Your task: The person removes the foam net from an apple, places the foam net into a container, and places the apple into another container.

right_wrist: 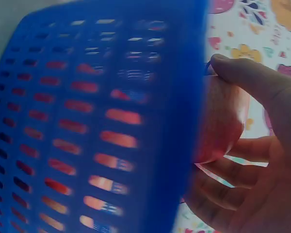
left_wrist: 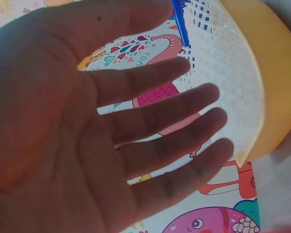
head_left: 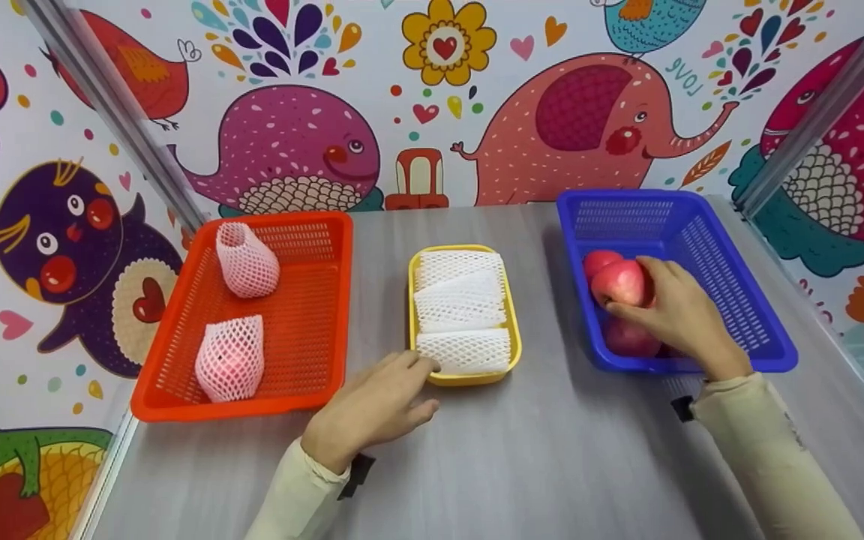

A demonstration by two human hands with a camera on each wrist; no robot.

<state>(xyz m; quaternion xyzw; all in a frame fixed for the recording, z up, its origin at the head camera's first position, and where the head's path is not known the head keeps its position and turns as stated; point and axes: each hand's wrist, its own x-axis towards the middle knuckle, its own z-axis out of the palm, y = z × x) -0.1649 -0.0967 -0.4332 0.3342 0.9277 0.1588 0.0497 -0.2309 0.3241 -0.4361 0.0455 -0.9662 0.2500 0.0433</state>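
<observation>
Head: right fingers [head_left: 655, 271] hold apple [head_left: 618, 285]; wall [head_left: 511, 105] reads "LOVE" [head_left: 685, 77].

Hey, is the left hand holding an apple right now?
No, the left hand is by the yellow basket, its fingers extended with nothing in their grasp.

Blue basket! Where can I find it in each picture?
Head: the blue basket is on the right.
Left wrist: a blue strip, seemingly its rim, at the top, right of middle.
Right wrist: big, filling most of the left side.
Shared landmark: the cartoon wall.
</observation>
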